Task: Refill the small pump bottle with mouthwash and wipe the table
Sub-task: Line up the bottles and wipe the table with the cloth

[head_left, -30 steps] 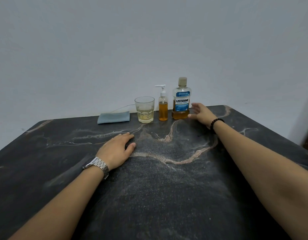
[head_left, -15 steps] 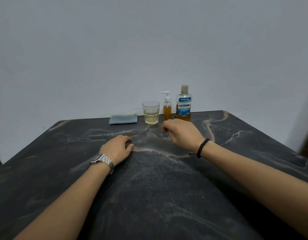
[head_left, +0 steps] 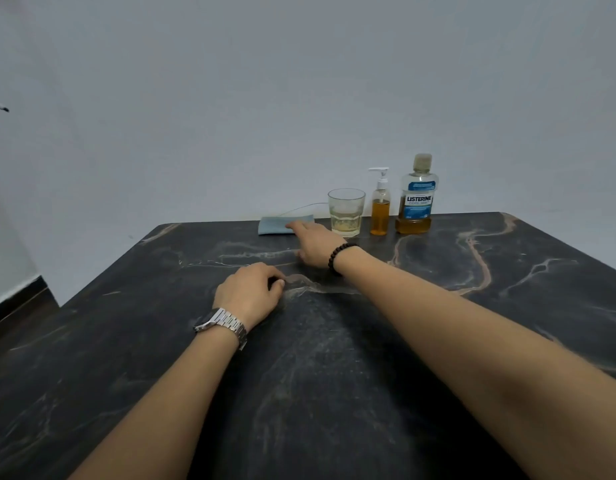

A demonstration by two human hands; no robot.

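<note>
Cloth [head_left: 277,225]: folded, blue-grey, flat at the table's [head_left: 507,341] far edge, left end of the row. My right hand [head_left: 315,245] has crossed over from the mouthwash [head_left: 416,199] side within the last second and now reaches it, fingers stretched out, tips at or on the cloth's right edge; nothing gripped yet, and whether there is true contact I cannot tell. Left hand [head_left: 249,294]: unmoved, resting mid-table with fingers loosely curled, holding nothing. Pump bottle [head_left: 380,207]: upright at the far edge between glass [head_left: 346,213] and mouthwash, pump head on, amber liquid to roughly two-thirds. Mouthwash: capped, upright, rightmost in the row, only a low band of liquid left. Glass: just right of the cloth, a little pale liquid in the bottom. Reading of the change: the hand left the bottles standing closed and went for the cloth, so I judge refilling finished or set aside and wiping the step in hand. Next need: a firm pinch on the cloth without knocking the glass just beside my knuckles.
</note>
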